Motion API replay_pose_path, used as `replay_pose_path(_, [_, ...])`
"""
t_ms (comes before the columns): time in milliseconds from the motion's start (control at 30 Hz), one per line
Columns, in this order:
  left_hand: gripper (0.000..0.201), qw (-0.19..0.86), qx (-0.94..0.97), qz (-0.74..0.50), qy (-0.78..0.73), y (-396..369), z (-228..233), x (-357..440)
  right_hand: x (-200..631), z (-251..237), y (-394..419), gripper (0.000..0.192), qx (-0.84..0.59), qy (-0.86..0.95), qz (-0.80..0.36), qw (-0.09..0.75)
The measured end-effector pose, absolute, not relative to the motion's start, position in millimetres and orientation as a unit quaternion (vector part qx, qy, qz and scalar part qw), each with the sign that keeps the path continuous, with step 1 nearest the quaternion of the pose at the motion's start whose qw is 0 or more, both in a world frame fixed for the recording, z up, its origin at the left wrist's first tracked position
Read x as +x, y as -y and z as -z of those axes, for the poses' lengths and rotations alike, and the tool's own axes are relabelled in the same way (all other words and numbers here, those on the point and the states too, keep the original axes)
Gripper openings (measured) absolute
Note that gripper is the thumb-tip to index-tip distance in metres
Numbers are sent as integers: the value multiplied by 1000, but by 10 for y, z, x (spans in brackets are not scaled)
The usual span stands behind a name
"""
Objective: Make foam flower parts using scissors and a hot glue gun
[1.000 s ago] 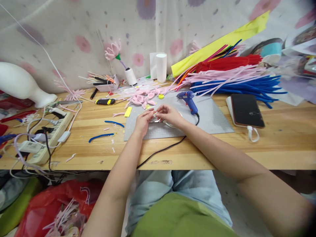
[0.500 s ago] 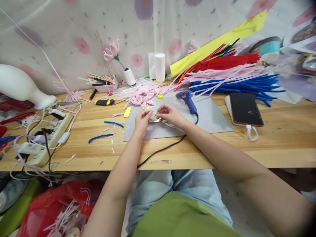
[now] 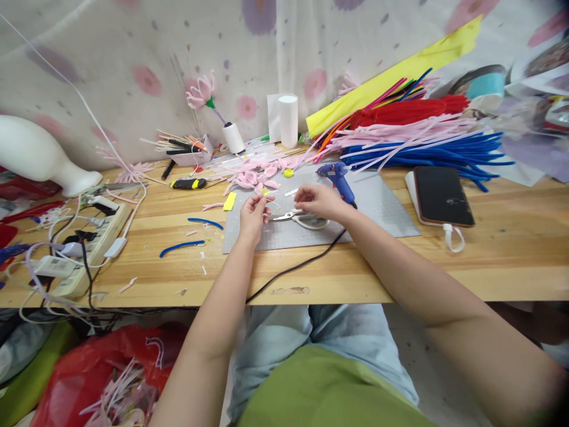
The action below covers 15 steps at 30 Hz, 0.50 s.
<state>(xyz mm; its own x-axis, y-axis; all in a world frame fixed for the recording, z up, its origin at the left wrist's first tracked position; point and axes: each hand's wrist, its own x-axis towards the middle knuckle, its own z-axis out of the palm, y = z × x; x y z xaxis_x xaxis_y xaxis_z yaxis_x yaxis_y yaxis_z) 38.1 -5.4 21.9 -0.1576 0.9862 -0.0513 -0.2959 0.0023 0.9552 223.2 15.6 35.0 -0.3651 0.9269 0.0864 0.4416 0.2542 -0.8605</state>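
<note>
Over the grey mat (image 3: 377, 207), L hand (image 3: 251, 209) and R hand (image 3: 320, 200) sit a little apart, both grips pinched shut: L fingertips closed on a small pale piece (image 3: 263, 196), too small to ID; R fingertips pinch something thin, can't tell what, with a short white stick (image 3: 291, 193) just off them. Scissors (image 3: 302, 219) lie flat on the mat between and just below the hands, white handles under the R hand, blades pointing toward the L. Blue glue gun (image 3: 340, 179) rests on the mat's far part, just beyond the R hand, black cord (image 3: 293, 268) running off the mat's near edge to the bench (image 3: 489, 261) front. Pink petal pieces (image 3: 253, 177) bunch at the mat's far-L corner w/ a yellow cap (image 3: 288, 173) beside them; yellow strip (image 3: 230, 201) lies at the mat's L edge. Two blue pipe-cleaner bits (image 3: 182, 245) sit L of the mat. Phone (image 3: 442, 197) lies R of the mat, well apart. Stacked pipe cleaners (image 3: 422, 136), red, pink, blue, lie beyond the mat's far-R side. Power strip (image 3: 91, 246) w/ tangled cables sits far L of the mat.
</note>
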Motion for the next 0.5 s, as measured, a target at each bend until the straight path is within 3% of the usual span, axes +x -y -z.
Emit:
replay_pose_path(133, [25, 535, 361, -602, -471, 43, -217, 347, 2546, -416, -176, 22, -462, 840, -216, 186])
replay_pose_path(267, [23, 520, 352, -606, -488, 31, -222, 305, 2593, -353, -167, 31, -433, 885, -145, 95])
replay_pose_path(500, [19, 512, 353, -604, -499, 30, -198, 214, 2628, -373, -192, 21, -432, 885, -153, 78])
